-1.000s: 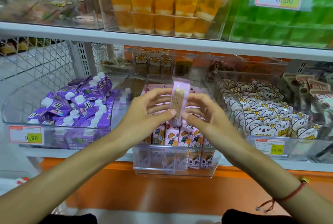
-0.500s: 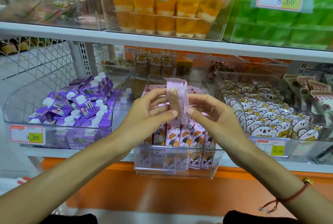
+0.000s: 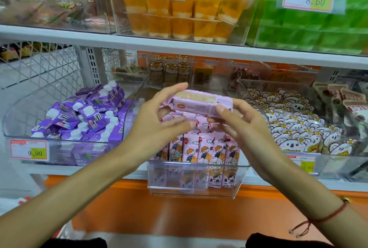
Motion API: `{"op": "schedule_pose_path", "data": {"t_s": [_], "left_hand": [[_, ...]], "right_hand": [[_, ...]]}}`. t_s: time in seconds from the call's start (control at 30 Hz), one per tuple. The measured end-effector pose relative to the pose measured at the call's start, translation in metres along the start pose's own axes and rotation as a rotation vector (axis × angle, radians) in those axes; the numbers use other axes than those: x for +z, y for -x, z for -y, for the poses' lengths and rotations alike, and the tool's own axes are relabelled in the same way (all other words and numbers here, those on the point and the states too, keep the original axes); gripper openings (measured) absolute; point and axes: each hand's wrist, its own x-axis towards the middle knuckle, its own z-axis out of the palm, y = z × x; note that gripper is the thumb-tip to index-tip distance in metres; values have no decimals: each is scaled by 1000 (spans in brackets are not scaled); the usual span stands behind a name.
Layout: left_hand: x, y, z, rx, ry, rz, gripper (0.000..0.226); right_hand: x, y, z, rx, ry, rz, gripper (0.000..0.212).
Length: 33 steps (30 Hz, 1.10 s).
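Clear bin (image 3: 199, 193): rows of pink packs (image 3: 203, 148) stand upright inside. Above the bin, my left hand (image 3: 157, 128) and right hand (image 3: 245, 126) each pinch one end of the wafer pack (image 3: 201, 104), both equally near. Its long axis runs left to right, level over the bin. Half a second ago it stood upright; now it lies flat

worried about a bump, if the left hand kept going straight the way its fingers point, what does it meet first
The left hand points right and slightly forward, so it first meets the pink wafer pack it holds, then probably the right hand; depth is unclear.
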Motion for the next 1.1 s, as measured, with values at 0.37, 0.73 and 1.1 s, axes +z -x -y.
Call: {"op": "schedule_pose_path", "data": {"t_s": [0.37,0.73,1.1], "left_hand": [[-6,-14,4,194,-189,-229,31],[1,-62,20,53,-498,-121,33],[11,-103,12,-18,-812,271,23]], "right_hand": [[-6,-5,-6,-251,499,-234,29],[10,-21,-34,-278,1563,219,48],[4,-13,-30,-259,1329,249,41]]}}
